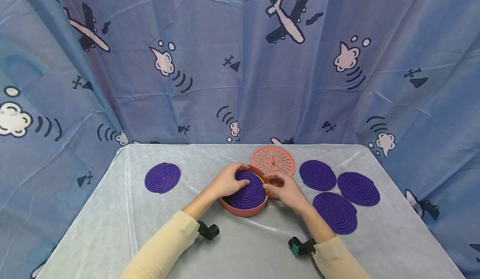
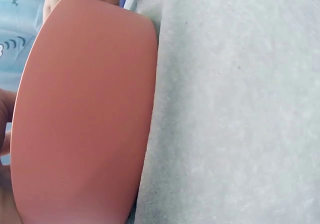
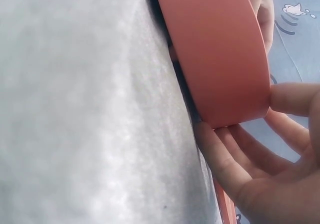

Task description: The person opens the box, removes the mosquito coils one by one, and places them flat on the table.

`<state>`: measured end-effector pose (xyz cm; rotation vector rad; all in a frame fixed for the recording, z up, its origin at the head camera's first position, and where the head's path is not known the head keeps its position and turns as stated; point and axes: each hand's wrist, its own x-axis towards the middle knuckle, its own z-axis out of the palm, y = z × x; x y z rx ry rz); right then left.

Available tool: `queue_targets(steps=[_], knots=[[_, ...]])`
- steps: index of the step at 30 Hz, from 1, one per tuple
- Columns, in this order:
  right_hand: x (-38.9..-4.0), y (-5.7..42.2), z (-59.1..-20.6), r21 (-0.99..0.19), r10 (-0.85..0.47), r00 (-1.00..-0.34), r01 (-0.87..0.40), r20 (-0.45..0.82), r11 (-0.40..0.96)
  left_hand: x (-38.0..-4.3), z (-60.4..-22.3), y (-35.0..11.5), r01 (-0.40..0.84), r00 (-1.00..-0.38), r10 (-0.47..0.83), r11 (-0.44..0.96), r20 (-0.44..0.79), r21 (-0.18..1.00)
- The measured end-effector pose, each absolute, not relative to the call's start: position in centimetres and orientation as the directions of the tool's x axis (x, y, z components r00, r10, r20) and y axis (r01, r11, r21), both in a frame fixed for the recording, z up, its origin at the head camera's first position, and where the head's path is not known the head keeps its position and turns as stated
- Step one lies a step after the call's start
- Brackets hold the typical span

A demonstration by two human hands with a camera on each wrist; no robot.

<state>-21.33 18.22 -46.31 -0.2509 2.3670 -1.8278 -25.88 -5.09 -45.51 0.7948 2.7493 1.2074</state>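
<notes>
A purple mosquito coil (image 1: pixel 246 190) lies tilted in the mouth of a round terracotta-coloured box (image 1: pixel 243 213). My left hand (image 1: pixel 229 180) holds the coil at its upper left, thumb and fingers curled over its edge. My right hand (image 1: pixel 286 191) grips the right side of the box; in the right wrist view its thumb touches the rim and the fingers (image 3: pixel 225 159) lie along the wall. A thin yellow strip shows between coil and rim; the rest of the box's inside is hidden. In the left wrist view the box wall (image 2: pixel 85 114) covers most of the left hand.
Behind the box lies a slotted round lid (image 1: pixel 273 161) of similar colour. One purple coil (image 1: pixel 162 178) is on the left of the table; three more, one of them a coil (image 1: pixel 335 212) nearer the front, are on the right. A patterned blue curtain (image 1: pixel 210 62) hangs behind the table.
</notes>
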Motion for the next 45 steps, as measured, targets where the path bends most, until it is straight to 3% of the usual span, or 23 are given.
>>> queue_targets(steps=[10, 30, 45], knots=[[-21.4, 18.4, -46.5, -0.973, -0.215, -0.977, -0.038, -0.012, 0.228, -25.8, -45.3, -5.2, 0.460, -0.840, 0.518, 0.520, 0.162, 0.720], [-21.5, 18.2, -46.7, -0.961, -0.216, -0.976, -0.066, 0.007, 0.269, -25.3, -44.4, -5.5, 0.422, -0.846, 0.519, 0.511, 0.122, 0.748], [-21.4, 18.2, -46.5, -0.968, -0.209, -0.978, -0.052, -0.001, 0.246, -25.1, -43.0, -6.2, 0.460, -0.843, 0.504, 0.497, 0.186, 0.736]])
